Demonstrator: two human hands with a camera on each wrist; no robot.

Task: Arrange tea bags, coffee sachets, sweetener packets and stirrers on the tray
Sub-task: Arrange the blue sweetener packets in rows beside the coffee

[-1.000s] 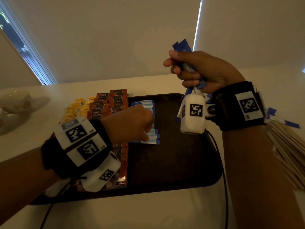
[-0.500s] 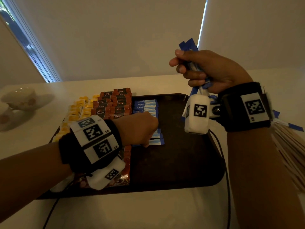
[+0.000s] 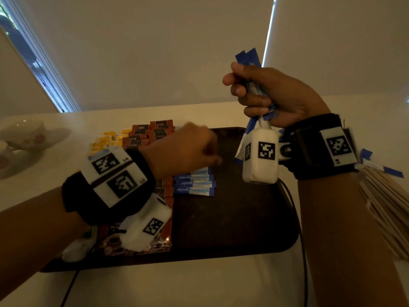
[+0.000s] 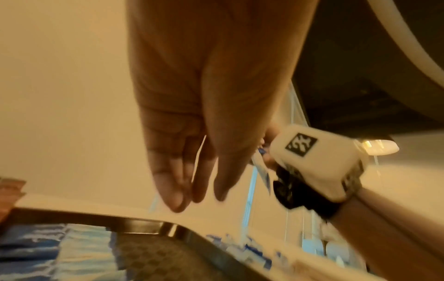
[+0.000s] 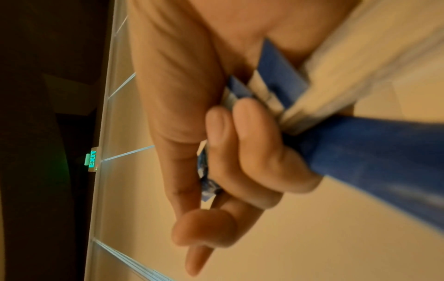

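A dark brown tray [image 3: 232,218] lies on the white table. On it are yellow tea bags [image 3: 104,140] at the left, then brown coffee sachets [image 3: 150,134], then a row of blue sweetener packets [image 3: 194,183]. My left hand [image 3: 212,156] hovers above that row; in the left wrist view its fingers [image 4: 177,186] hang straight and hold nothing. My right hand [image 3: 239,85] is raised over the tray's far right corner. It grips an upright bundle of blue sweetener packets [image 5: 276,85].
Wooden stirrers [image 3: 385,207] lie fanned on the table right of the tray, with loose blue packets [image 3: 391,171] beside them. White cups [image 3: 22,134] stand at the far left. The right half of the tray is bare. A cable [image 3: 303,251] runs along the tray's right edge.
My left hand has lifted off the row of sweetener packets and moved up and right, toward the right hand. The right hand still holds its bundle in about the same place.
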